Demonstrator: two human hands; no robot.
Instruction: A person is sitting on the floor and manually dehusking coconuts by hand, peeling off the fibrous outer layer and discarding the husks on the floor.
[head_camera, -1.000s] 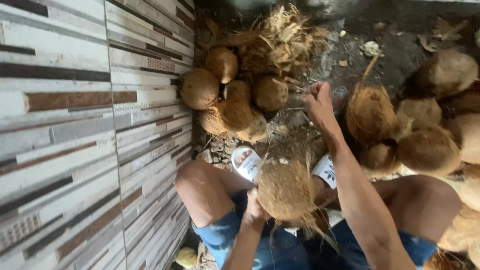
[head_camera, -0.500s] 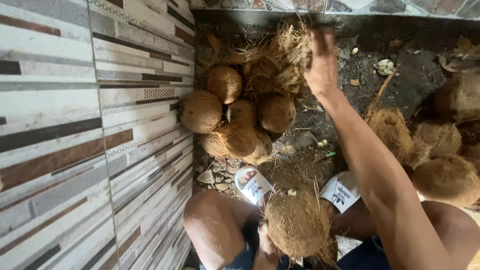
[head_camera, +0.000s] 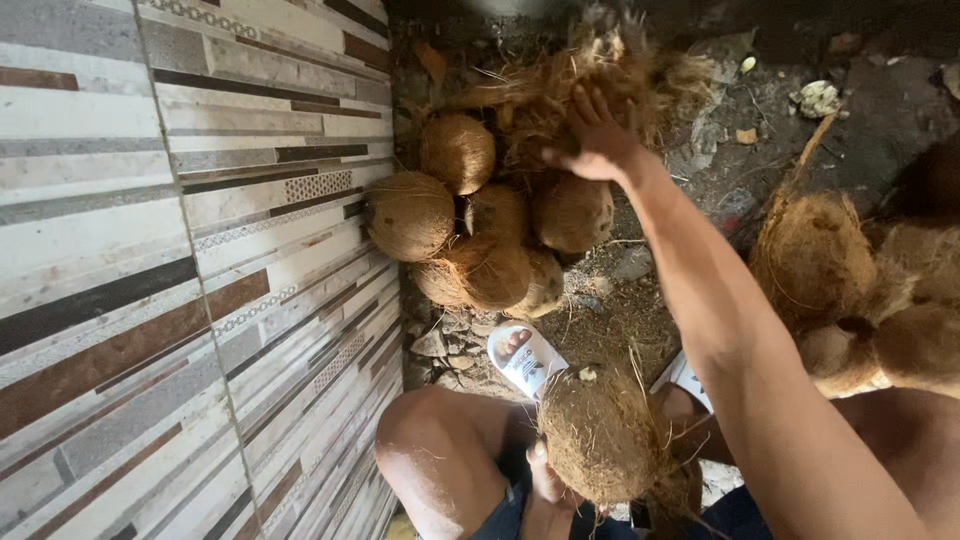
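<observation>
My left hand (head_camera: 545, 475) grips a hairy brown coconut (head_camera: 600, 440) from below, between my knees. My right hand (head_camera: 600, 140) reaches far forward with its fingers spread, resting on a heap of loose husk fibres (head_camera: 545, 85) against the back wall. I cannot see anything clamped in its fingers. Just under that hand lies a cluster of several husked round coconuts (head_camera: 410, 215), stacked beside the tiled wall.
A striped tiled wall (head_camera: 150, 250) fills the left side. More fibrous coconuts (head_camera: 815, 255) are piled on the right, close to my right arm. My feet in white sandals (head_camera: 520, 355) rest on dirt ground (head_camera: 620, 310) littered with stones and husk scraps.
My right hand has moved from near the held coconut forward and up to the husk heap. The coconut stays in my left hand, and the view has tilted forward.
</observation>
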